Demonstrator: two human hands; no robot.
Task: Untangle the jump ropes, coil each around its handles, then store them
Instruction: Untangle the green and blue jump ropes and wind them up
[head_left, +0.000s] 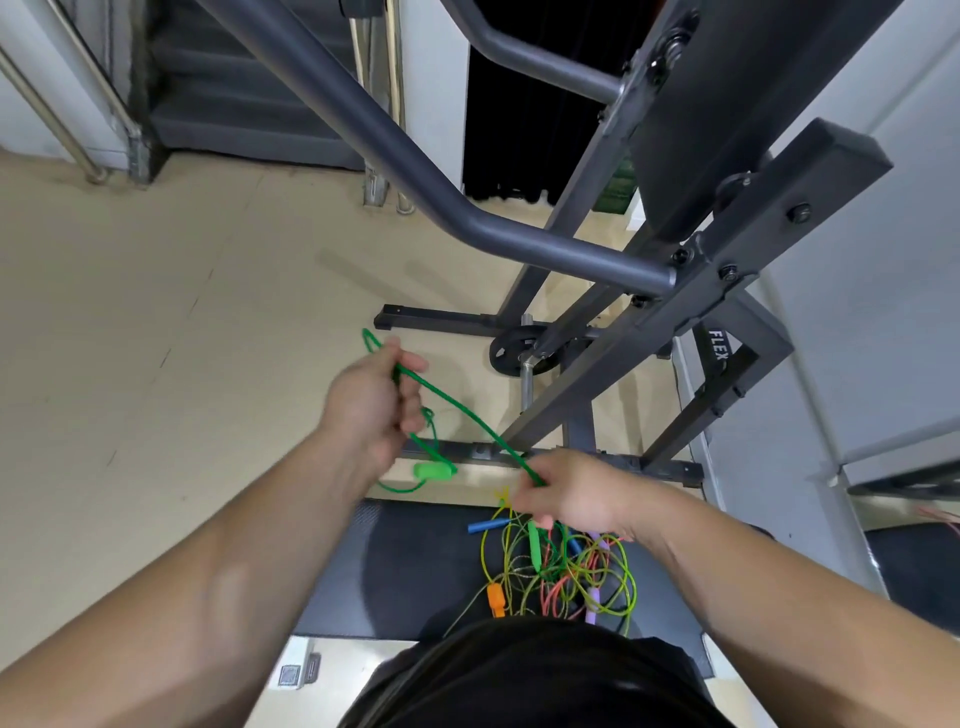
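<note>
Dark grey steel gym frame (519, 234) fills the top and right of our view, standing on the beige floor (156, 312). Below it we see the black padded bench (415, 561). On its right part lies the tangled pile of thin jump ropes (561, 566), with yellow-green, red and green cords mixed.

One green cord jump rope (467, 410) is lifted clear and stretched straight between both hands.
- Left hand (371, 402): raised over the floor, fingers curled round the green cord, a loop sticking out past the thumb.
- Right hand (576, 491): just above the pile, pinching the cord's lower end. It is blurred, so we can't tell more.

Black weight plate (511, 353) sits low on the frame. Green plastic handle (431, 470) dangles under the left hand, off the bench. In the pile we make out a blue handle (480, 527), an orange handle (496, 600) and a purple handle (592, 603).
</note>
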